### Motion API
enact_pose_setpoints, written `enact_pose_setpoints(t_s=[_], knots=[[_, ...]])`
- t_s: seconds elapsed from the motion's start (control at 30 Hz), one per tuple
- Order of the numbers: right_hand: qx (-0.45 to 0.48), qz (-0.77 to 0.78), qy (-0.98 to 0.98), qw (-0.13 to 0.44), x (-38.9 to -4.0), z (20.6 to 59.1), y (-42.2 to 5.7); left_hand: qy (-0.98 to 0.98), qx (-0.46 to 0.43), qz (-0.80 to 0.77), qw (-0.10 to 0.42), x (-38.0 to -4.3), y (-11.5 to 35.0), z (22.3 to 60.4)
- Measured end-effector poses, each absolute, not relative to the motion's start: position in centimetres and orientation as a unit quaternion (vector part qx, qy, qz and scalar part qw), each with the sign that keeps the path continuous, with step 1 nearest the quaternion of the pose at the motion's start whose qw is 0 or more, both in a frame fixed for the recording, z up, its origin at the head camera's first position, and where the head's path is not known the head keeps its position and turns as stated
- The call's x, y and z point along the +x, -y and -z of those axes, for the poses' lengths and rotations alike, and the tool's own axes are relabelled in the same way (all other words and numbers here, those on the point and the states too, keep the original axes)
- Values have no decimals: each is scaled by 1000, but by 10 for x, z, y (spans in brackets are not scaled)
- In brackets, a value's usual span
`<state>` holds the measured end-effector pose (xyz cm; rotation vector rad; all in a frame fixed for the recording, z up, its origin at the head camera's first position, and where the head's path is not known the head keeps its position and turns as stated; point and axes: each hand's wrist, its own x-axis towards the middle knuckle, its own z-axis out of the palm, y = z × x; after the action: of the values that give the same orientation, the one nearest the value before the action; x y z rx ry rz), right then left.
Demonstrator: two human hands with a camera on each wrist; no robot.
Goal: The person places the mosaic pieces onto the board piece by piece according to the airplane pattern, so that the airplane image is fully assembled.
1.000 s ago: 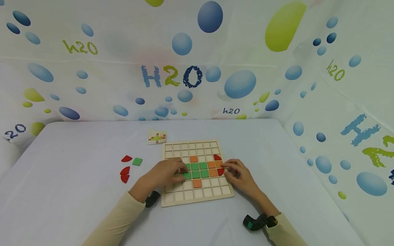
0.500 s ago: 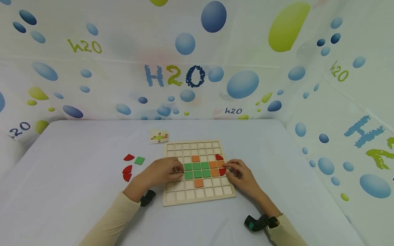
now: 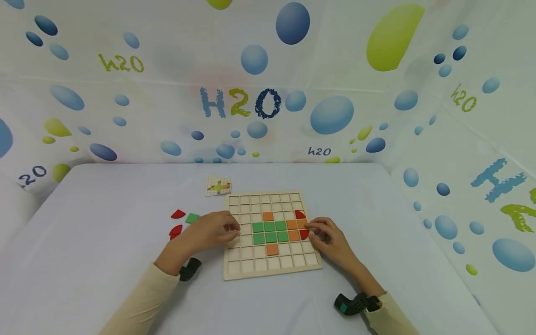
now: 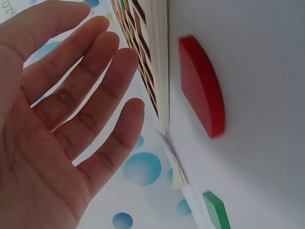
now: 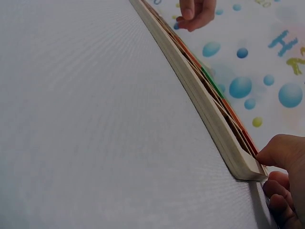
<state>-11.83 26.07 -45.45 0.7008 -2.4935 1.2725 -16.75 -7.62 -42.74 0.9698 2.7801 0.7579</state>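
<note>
A square wooden grid board (image 3: 248, 266) lies on the table, with a cross-like pattern of green tiles (image 3: 270, 237), orange tiles (image 3: 272, 250) and two red quarter-round tiles (image 3: 299, 214) in its cells. My left hand (image 3: 209, 231) hovers over the board's left side. In the left wrist view its fingers (image 4: 107, 157) are spread, relaxed and hold nothing. At the board's right edge is my right hand (image 3: 335, 242), loosely bent; the right wrist view shows its thumb (image 5: 283, 150) touching the rim near a corner, its other fingers lower beside the edge.
Loose red quarter-round tiles (image 3: 177, 214) and one green tile (image 3: 192, 218) lie left of the board, partly behind my left hand and forearm. A small pattern card (image 3: 218, 186) lies beyond the board's far left corner. A printed curtain (image 3: 167, 121) stands behind the table.
My left hand has drawn back leftward from the green tiles, uncovering the leftmost ones. It now hides part of the loose tiles. The right hand stays at the board's edge.
</note>
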Motion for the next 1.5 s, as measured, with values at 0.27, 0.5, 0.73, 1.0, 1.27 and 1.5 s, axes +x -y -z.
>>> enact_pose_setpoints(t_s=[0.27,0.5,0.73,1.0,1.27,1.5], knots=[[246,-433,856,136,-117,457,-263,-908,313,-272,53,-170,91,428],[246,-434,856,138,-117,456,-262,-913,296,-275,55,-174,105,424],[252,-436,852,143,-118,459,-263,-915,287,-276,62,-176,123,416],[257,-432,852,146,-120,458,-262,-917,291,-267,47,-181,139,415],[249,-430,856,143,-122,456,-262,-929,271,-245,60,-185,138,415],[246,-437,855,133,-122,456,-261,-933,265,-236,57,-185,143,417]])
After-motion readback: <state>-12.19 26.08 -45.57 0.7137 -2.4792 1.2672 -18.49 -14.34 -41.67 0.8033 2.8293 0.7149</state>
